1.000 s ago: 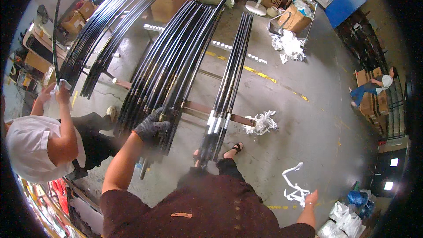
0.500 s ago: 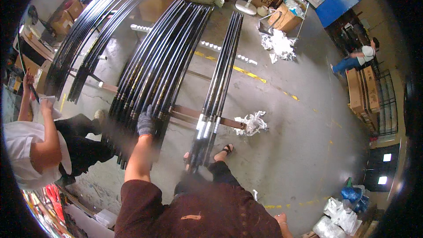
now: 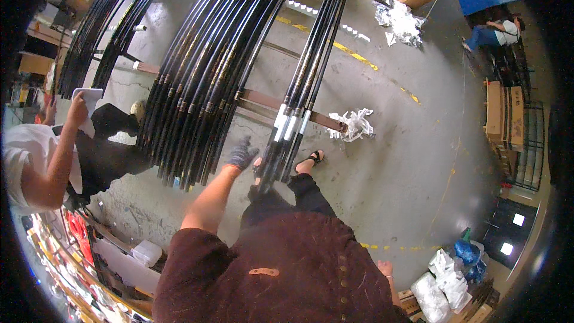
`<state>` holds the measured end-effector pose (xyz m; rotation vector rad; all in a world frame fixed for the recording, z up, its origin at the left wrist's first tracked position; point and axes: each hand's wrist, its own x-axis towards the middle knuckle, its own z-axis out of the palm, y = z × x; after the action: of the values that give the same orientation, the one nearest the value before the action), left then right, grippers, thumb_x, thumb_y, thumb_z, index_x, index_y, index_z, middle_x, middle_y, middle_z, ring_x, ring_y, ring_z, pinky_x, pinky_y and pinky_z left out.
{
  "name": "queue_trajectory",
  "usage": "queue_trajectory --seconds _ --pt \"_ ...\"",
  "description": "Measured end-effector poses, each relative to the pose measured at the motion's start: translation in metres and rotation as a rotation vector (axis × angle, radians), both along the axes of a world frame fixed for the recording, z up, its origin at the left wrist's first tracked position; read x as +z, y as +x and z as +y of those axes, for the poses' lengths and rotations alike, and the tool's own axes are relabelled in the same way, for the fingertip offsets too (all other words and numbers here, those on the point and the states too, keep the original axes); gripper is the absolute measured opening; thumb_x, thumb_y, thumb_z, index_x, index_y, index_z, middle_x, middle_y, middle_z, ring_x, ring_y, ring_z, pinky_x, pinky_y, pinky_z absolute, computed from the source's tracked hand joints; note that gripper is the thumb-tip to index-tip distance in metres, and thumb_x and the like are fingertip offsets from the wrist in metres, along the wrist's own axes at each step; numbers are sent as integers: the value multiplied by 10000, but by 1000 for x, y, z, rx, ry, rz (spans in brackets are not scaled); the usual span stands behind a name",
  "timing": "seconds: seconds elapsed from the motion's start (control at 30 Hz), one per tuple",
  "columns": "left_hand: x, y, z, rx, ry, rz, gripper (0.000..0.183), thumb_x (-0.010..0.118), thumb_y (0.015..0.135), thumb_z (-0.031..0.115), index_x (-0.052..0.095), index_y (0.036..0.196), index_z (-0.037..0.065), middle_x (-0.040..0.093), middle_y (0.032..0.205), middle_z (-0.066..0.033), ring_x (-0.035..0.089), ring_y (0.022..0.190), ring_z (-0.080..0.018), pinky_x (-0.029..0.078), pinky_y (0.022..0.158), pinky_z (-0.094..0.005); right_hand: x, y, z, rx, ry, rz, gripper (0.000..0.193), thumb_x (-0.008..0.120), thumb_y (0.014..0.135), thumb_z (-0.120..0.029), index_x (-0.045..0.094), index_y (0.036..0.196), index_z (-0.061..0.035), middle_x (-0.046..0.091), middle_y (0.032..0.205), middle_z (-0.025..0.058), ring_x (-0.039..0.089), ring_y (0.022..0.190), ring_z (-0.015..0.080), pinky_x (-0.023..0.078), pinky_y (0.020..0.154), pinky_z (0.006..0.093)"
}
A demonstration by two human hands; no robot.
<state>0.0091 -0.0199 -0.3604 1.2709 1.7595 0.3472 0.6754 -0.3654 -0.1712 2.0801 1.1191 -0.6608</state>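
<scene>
Grey floor (image 3: 418,185) all around. Ahead and to the left, a wide row of black rods (image 3: 200,84), laid side by side. To the right, a narrower bundle of similar rods (image 3: 299,93), with white bands (image 3: 291,127) toward the near end. Beneath both, a brown beam (image 3: 263,100). At its right end, a heap of white strips (image 3: 359,124). Between row and bundle, the left grip (image 3: 242,154), gloved in grey, empty, fingers loosely spread. Low at right, the bare right grip (image 3: 385,268), partly hidden: cannot tell whether curled or spread.
</scene>
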Motion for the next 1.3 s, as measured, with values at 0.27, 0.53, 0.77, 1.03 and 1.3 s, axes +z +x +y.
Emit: queue_trajectory --seconds 0.27,0.53,0.77,1.03,1.3 --pt "-12 39 -19 246 -350 -618 518 663 834 239 494 1267 11 630 867 -76 569 639 -171 480 565 -311 -10 2 27 -470 424 139 358 632 857 -276 553 710 41 599 647 188 573 596 318 460 627 433" --pt "37 4 -9 187 -347 -656 360 607 826 112 564 1180 64 587 790 -23 530 604 -111 447 512 -270 -36 -18 62 -232 547 146 268 654 835 -185 496 829 32 562 725 112 578 669 224 470 613 372" --pt "125 -20 -1 184 -255 -1138 474 677 812 222 551 1228 31 620 865 -36 583 729 -124 501 652 -273 -33 -92 134 -288 695 246 463 679 788 -198 492 1165 -4 588 1113 187 556 1070 308 420 936 368" --pt "210 8 9 100 -137 -1336 576 736 778 216 518 1282 44 634 989 -26 609 850 -138 510 732 -280 67 -303 312 -154 571 1106 439 728 803 -161 548 1180 -26 591 1159 66 560 1014 138 450 876 272" --pt "292 43 10 -57 91 -1162 667 754 750 231 460 1323 57 615 980 -18 577 794 -110 481 650 -245 100 -420 357 96 639 1389 400 700 845 -285 586 1115 -14 631 1004 87 577 957 160 468 855 323"
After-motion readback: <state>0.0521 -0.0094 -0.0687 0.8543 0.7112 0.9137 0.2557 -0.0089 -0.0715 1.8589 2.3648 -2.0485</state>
